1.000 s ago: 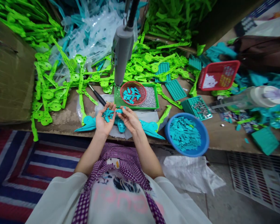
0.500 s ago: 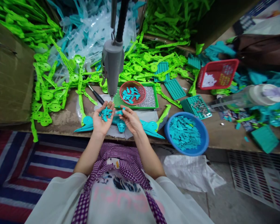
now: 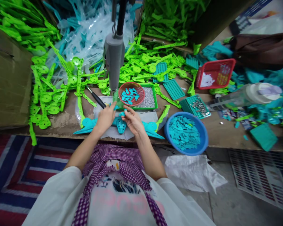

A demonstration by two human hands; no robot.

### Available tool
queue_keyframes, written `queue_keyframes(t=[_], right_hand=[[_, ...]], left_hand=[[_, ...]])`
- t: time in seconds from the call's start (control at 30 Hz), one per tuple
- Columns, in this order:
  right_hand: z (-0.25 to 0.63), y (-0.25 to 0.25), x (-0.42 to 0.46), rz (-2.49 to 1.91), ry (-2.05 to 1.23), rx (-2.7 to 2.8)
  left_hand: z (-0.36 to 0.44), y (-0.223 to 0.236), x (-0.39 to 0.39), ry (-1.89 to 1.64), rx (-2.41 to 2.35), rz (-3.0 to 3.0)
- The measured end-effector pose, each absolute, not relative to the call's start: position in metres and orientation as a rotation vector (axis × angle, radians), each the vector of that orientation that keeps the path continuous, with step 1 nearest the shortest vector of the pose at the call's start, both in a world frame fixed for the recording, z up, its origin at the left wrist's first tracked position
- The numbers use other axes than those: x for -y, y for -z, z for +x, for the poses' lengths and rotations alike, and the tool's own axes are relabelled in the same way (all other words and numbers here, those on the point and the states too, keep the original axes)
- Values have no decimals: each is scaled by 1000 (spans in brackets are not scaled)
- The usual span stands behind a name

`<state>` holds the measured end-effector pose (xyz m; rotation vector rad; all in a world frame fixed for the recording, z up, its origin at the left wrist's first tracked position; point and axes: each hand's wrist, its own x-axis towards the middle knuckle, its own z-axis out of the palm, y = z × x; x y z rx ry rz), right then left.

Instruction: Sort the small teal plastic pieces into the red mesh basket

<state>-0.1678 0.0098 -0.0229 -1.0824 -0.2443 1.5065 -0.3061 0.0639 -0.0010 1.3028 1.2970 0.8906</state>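
Right hand (image 3: 134, 123): grip pinching a small teal piece (image 3: 123, 113), by the winged teal part (image 3: 121, 126). Left hand (image 3: 106, 116): back upward; whether its grip is closed, cannot tell. Winged teal part: near front edge of counter (image 3: 58, 124). Blue bowl (image 3: 205, 138): overhanging that edge, narrow gap to the nearer wing tip.

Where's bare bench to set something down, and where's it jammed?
Bench bare front-left, between green parts and teal wing-shaped part; front-right too, bar small bits, between blue basin and teal block. Jammed: around green tray, and behind it.
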Motion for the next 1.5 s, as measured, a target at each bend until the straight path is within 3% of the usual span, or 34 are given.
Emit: queue_keyframes(t=[0.2, 0.47, 0.8, 1.17, 1.3, 1.5], right_hand=[[-164, 20, -9, -1044, -1530, 203], [-157, 18, -7, -1069, -1482, 243], [-145, 23, -1, -1175, -1271, 369], [-119, -4, -57, -1880, -309, 1478], [-131, -12, -58, -1969, -91, 1819], [-147, -15, -76, -1768, -183, 2431]], left_hand=[[-296, 8, -63, -613, -1446, 1680], [-306, 13, -71, -987, -1279, 1258], [-296, 13, -78, -853, -1307, 1401], [-320, 3, -82, -568, -1220, 1772], [-336, 1, -66, -602, -1096, 1323], [-342, -11, -56, -505, -737, 584]])
